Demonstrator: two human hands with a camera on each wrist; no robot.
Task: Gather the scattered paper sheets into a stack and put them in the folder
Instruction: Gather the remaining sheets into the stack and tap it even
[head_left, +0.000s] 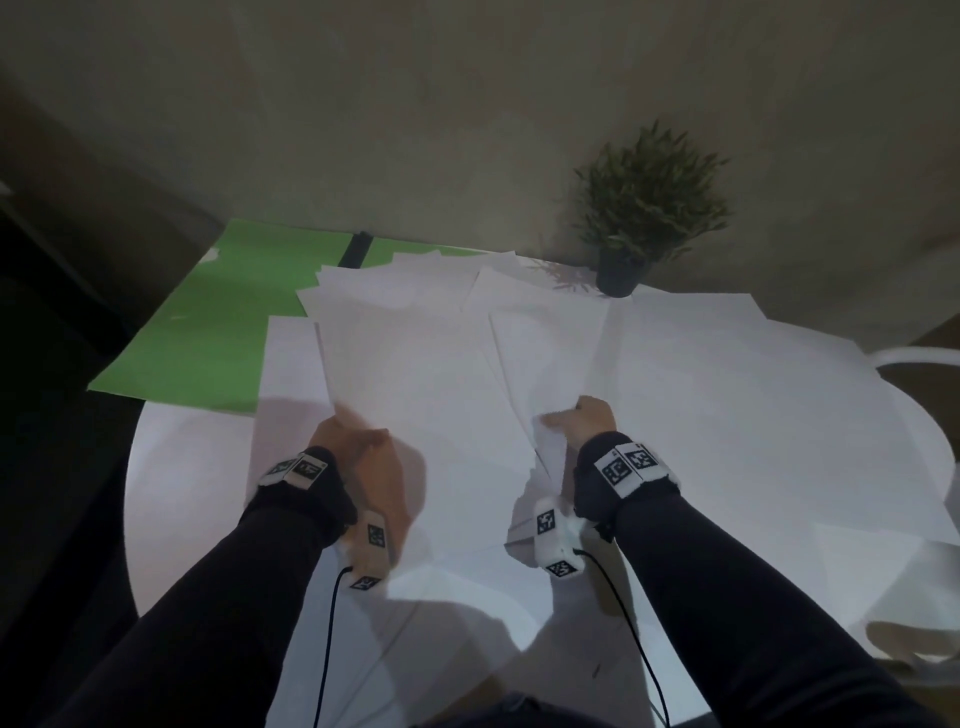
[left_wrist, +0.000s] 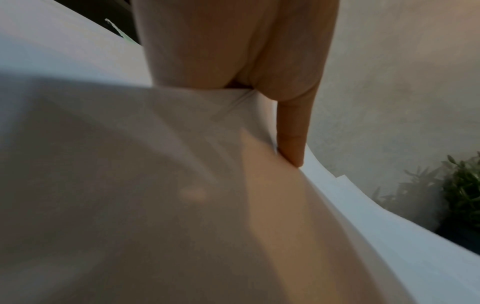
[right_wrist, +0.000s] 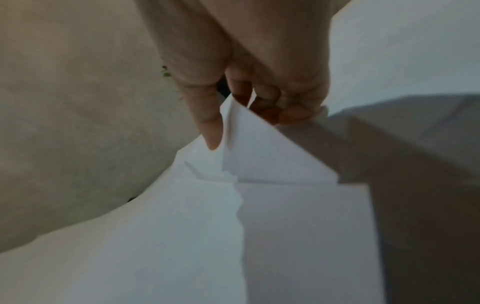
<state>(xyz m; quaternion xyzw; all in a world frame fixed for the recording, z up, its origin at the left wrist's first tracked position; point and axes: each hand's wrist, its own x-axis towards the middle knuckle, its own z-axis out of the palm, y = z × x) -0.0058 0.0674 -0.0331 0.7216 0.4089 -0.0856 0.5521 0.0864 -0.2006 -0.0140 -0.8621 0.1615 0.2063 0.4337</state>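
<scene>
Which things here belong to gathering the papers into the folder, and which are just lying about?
Part of the job:
- paper sheets, a bunch held up by the left hand and right hand
- loose sheets on the white table
- green folder, lying open at the back left

Just lying about:
- potted plant
- white chair

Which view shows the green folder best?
The head view: the green folder lies open at the table's far left, partly under paper sheets. The left wrist view catches only a sliver of it; the right wrist view shows none.
</scene>
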